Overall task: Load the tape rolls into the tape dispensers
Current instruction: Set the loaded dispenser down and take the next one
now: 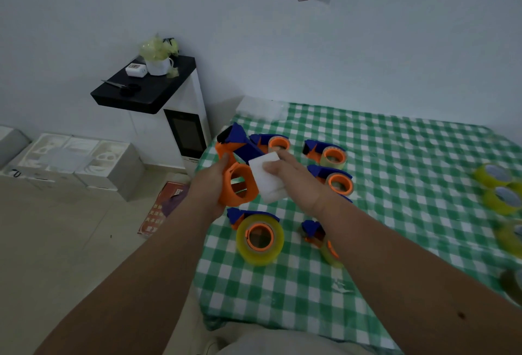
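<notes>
Both hands meet just left of the frame's centre, above the near left edge of the worktop (367,213), which wears a green and white checked cloth. The left hand (209,188) curls its fingers round an empty orange and blue tape dispenser (240,171), holding it tilted with the round orange hub toward the camera and the blue handle pointing up and away. The right hand (296,179) pinches a white block (267,179), thumb on its upper face, and holds it against the dispenser's hub; what the block is made of I cannot tell.

Below the hands, at lower centre, a dispenser loaded with a big yellowish tape roll (260,238) lies on the cloth. To its right another loaded dispenser (322,238) lies partly hidden under the right forearm. Above and right of the hands three more loaded dispensers rest on the cloth: one behind the held tool (278,142), one further right (327,154), one just below that (336,180). At the right edge of the frame several loose tape rolls (497,188) sit blurred in a column.

In the upper left a white cabinet with a black top (147,91) stands by the wall, carrying a white pot with pale green wrapping (159,58). White foam boxes (79,156) sit on the floor at left.
</notes>
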